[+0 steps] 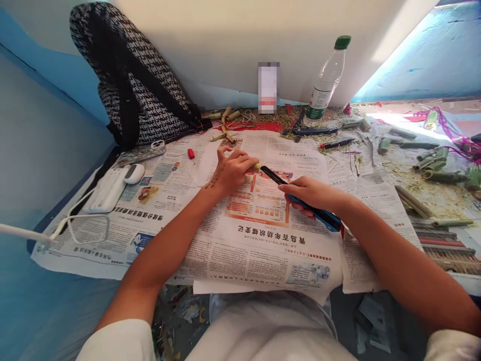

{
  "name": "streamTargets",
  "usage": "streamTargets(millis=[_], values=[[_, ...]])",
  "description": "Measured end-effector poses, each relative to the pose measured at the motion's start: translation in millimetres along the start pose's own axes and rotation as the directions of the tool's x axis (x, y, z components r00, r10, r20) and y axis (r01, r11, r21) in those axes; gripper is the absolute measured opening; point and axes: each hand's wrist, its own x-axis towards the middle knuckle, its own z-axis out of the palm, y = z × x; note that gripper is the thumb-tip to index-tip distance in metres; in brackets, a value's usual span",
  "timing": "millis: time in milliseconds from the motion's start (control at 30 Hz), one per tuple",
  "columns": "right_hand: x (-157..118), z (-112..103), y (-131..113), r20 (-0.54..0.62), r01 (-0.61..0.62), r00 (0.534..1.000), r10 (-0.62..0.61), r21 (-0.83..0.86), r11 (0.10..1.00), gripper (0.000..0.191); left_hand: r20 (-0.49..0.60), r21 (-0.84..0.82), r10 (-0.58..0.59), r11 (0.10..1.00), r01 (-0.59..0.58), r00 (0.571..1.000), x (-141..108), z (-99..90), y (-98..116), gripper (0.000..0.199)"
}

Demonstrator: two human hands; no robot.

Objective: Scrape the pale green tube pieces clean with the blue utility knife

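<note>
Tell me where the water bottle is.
In the head view, the water bottle stands at the far right of the table against the wall, right of the blurred card, beyond the newspaper.

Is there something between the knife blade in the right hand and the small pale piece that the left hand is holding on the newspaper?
Nothing visible does. The left hand pins the pale piece on the newspaper, and the blade of the knife in the right hand already reaches its end. Only bare newspaper lies under them.
</note>
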Motion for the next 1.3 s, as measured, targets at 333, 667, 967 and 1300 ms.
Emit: streamTargets(millis=[333,667,967,1300], values=[[-2,1,-12,0.240,0.014,0.964,-0.113,0.380,0.925,0.031,-0.242,0.110,0.033,0.994,-0.006,0.970,-4,-7.2,-5,0.031],[4,9,-3,-0.103,0.291,0.909,-0.404,-0.538,0.791,0.030,-0.007,0.064,0.058,0.996,-0.058,0.998,-1,-21.6,0,0.033],[2,1,5,-0.124,-0.014,0.853,-0.507,-0.976,0.216,0.030,0.249,-0.090,0.006,0.996,0.017,0.969,-5,-29.8,2,0.034],[-5,10,-7,-0.087,0.196,0.967,-0.240,-0.352,0.915,0.032,0.019,0.015,0.035,0.999,-0.035,0.999,-3,-26.8,3,0.022]])
